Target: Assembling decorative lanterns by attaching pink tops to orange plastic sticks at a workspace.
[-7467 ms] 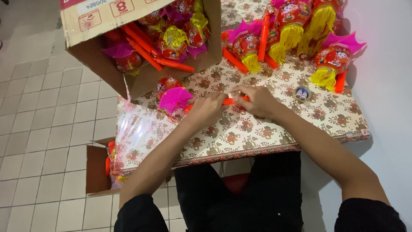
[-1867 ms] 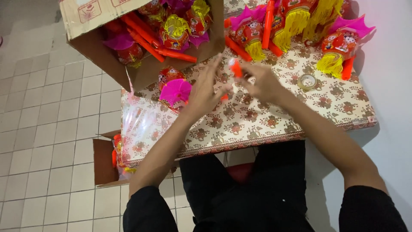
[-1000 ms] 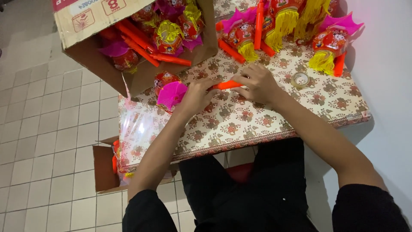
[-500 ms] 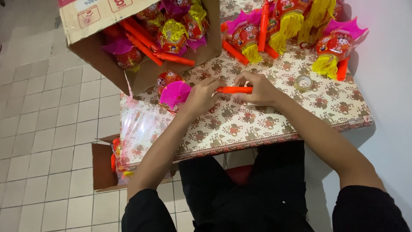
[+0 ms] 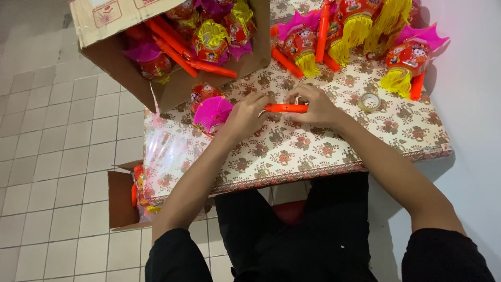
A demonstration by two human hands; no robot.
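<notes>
Orange stick [image 5: 286,108] lying near-horizontal above patterned tabletop [image 5: 334,151], long axis left-right. Left hand [image 5: 245,116] pinching left end, right hand [image 5: 313,104] gripping right end. Pink lantern [image 5: 211,110] just beside left hand, possibly attached; unclear.

The orange stick [image 5: 286,108] shows only its middle; the left hand [image 5: 245,114] covers its left end and the right hand [image 5: 317,107] covers its right end, so the grip of each hand's fingertips on it cannot be made out. The cardboard box [image 5: 172,89] at the far left is cut off by the top edge, as are the lanterns [image 5: 360,26] at the far right. The pink lantern [image 5: 211,112] is partly hidden behind the left hand. A second box [image 5: 119,201] on the floor lies partly under the desk [image 5: 323,151], its contents mostly hidden. Both arms are cut off by the bottom edge.
</notes>
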